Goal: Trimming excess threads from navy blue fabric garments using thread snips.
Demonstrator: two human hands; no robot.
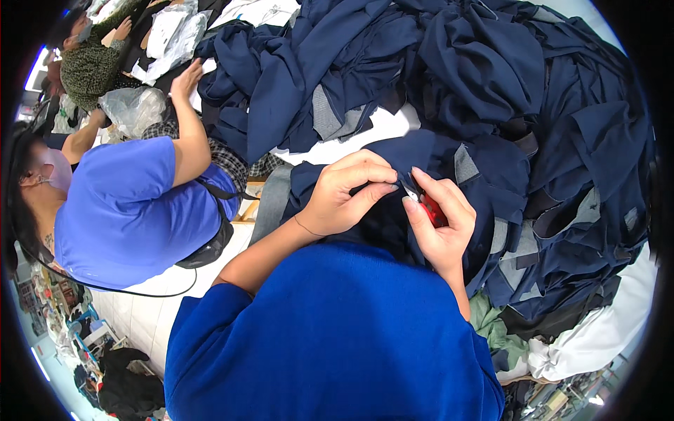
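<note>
In front of my chest, my left hand (345, 195) is closed in a pinch on the edge of a dark navy garment (382, 231). Close beside it, my right hand (445, 223) curls around red-handled thread snips (434, 210). Their bright metal tip shows between the fingers, near the pinched cloth. Most of the snips' handle is hidden in the palm. Cloth from the garment hangs below both hands and spreads away toward the table.
A large heap of navy garments (484, 63) with grey patches covers the table ahead and right. White cloth (600, 326) and green cloth (495, 326) lie at the lower right. To my left sits a co-worker in a blue shirt (133, 210); beyond are another person (95, 67) and clear plastic bags (133, 111).
</note>
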